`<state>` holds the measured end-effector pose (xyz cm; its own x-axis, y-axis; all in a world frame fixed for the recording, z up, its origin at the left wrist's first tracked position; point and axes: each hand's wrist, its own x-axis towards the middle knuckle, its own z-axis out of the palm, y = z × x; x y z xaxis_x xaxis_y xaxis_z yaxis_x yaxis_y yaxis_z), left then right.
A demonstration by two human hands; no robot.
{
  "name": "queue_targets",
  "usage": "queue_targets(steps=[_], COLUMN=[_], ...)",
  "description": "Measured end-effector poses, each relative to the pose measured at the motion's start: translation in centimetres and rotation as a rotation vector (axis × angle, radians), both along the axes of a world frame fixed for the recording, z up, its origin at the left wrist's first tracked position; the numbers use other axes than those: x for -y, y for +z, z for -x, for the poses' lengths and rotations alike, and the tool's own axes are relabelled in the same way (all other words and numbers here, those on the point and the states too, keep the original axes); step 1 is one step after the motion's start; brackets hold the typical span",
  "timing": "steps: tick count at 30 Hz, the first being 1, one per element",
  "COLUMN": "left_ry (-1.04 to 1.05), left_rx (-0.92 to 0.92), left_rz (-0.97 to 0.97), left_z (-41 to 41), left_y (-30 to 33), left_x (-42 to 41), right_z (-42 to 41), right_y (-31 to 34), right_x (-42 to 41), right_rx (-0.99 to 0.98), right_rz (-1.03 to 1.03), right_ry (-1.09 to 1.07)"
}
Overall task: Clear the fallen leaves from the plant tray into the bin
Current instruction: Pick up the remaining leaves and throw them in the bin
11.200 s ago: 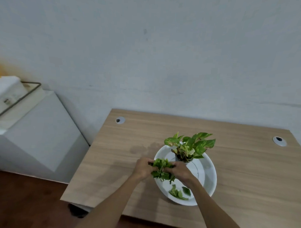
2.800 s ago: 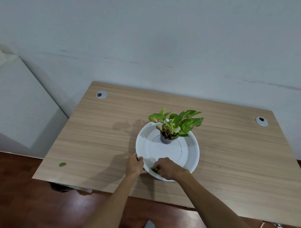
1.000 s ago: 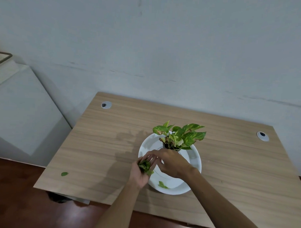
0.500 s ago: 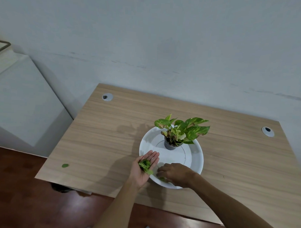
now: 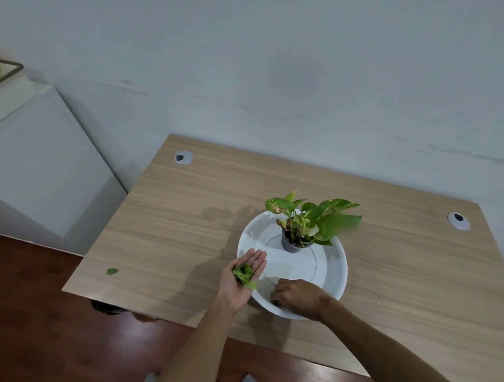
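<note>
Desk (image 5: pixel 172 222): right hand (image 5: pixel 297 297) back down, curled in tray (image 5: pixel 335 259), hold unclear; left hand (image 5: pixel 243 279) open, cupping leaves (image 5: pixel 244 274); nearly cleared.

Wall (image 5: pixel 278 63): pale grey-white plaster ahead of me, marked by faint horizontal scuffs.
Floor (image 5: pixel 35 312): dark reddish-brown wood with a glossy sheen, visible below and to my left.
Table (image 5: pixel 172 216): light wood-grain top, its far edge set against the wall.
Cable grommets: one grey round port (image 5: pixel 183 157) at the far left corner, another (image 5: pixel 458 220) at the far right.
Cabinet (image 5: pixel 40 166): white boxy unit to my left, standing beside the table.
Light: soft and even, casting dim shadows on the table.
</note>
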<state>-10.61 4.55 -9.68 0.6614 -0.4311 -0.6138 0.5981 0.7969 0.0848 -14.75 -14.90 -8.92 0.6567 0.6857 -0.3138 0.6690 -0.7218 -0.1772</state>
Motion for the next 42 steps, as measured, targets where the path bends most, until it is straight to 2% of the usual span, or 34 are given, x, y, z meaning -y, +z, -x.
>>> queue_targets(steps=[3, 7, 10, 17, 21, 26, 32, 34, 38, 42], left_ry=[0.006, 0.019, 0.036, -0.009, -0.025, -0.023, -0.008, -0.005, -0.026, -0.037], left_rx=[-0.005, -0.027, -0.034, -0.068, -0.005, 0.029, 0.039, 0.035, 0.021, 0.029], left_rz=[-0.001, -0.043, -0.057, -0.029, -0.015, -0.045, -0.023, -0.033, -0.054, -0.042], left_z=[0.1, 0.0, -0.2, -0.6, -1.1, -1.1, -0.5, -0.4, -0.1, -0.1], left_y=[0.1, 0.4, 1.0, 1.3, 1.3, 1.3, 1.2, 0.9, 0.0, -0.4], left_x=[-0.1, -0.4, -0.4, 0.4, 0.2, 0.0, -0.3, -0.5, -1.0, -1.0], right_z=[0.1, -0.7, -2.4, -4.4, -4.1, -3.4, -2.2, -1.4, 0.1, 0.5], right_y=[0.4, 3.0, 5.4, 6.6, 6.4, 6.7, 6.6, 5.6, 3.0, 1.5], right_x=[-0.8, -1.6, -2.7, -5.5, -5.5, -4.7, -2.0, -0.6, 1.0, 1.0], right_rx=[-0.026, 0.048, 0.106, 0.022, 0.045, 0.070, 0.109, 0.039, -0.153, -0.125], right_rz=[-0.123, -0.414, -0.543, -0.457, -0.399, -0.437, -0.555, -0.475, -0.152, -0.025], right_ry=[-0.136, -0.410, -0.483, -0.364, -0.296, -0.374, -0.580, -0.602, -0.485, -0.351])
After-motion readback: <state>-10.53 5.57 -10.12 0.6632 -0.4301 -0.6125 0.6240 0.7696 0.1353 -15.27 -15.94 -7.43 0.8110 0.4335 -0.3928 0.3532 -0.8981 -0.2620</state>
